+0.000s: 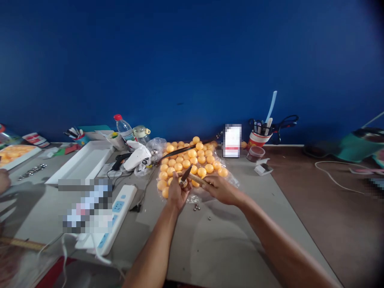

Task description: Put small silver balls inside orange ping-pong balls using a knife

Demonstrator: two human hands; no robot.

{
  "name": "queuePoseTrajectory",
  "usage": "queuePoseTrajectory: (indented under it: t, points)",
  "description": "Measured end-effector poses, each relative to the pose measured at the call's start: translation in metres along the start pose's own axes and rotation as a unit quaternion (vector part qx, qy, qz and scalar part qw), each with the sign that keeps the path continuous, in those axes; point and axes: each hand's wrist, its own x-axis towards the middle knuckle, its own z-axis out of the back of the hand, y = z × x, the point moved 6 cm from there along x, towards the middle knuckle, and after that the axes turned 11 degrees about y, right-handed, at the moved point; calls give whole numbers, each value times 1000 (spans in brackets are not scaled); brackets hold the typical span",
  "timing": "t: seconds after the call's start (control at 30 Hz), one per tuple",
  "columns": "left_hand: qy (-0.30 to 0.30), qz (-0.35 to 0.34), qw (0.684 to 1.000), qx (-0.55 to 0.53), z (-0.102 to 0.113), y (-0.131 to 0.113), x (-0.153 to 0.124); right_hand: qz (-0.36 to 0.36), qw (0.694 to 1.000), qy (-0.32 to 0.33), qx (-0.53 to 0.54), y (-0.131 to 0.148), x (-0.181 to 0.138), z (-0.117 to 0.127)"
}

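Observation:
My left hand (177, 192) is closed around a small round silvery piece (183, 183), held just above the table. My right hand (218, 187) grips the wooden handle of a tool (195, 178) whose dark pointed tip rests against that piece. Both hands hover at the near edge of a heap of orange balls (192, 160) lying on clear plastic. A few small metal beads (197, 207) lie loose on the grey table below my hands.
A white power strip (115, 216) and cables lie at left. Behind it are a white glue gun (136, 158), a white tray (81, 162), a water bottle (123, 127) and jars. A cup of scissors and pens (259, 136) stands at the back right. Another person's hand (3, 180) shows at far left.

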Motion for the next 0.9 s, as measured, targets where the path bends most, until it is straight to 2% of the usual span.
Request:
queuePoseTrajectory:
  t: [0.13,0.27,0.43,0.57,0.77,0.9]
  points:
    - [9,3,1000,-13,-1,0,-1,-6,999,-10,33,-1,-3,4]
    - [0,6,1000,10,2,1,-1,-37,999,12,-22,-8,1,-3]
    - [-1,0,1000,17,2,-1,0,-4,999,2,-44,-15,8,-8]
    - [2,18,1000,3,2,2,-1,-8,999,2,-42,-16,7,-3]
    - [14,-37,999,17,-1,-4,1,-25,997,-31,67,-16,0,7]
    - [-15,-44,998,35,4,-6,3,3,1000,-23,12,-9,4,1]
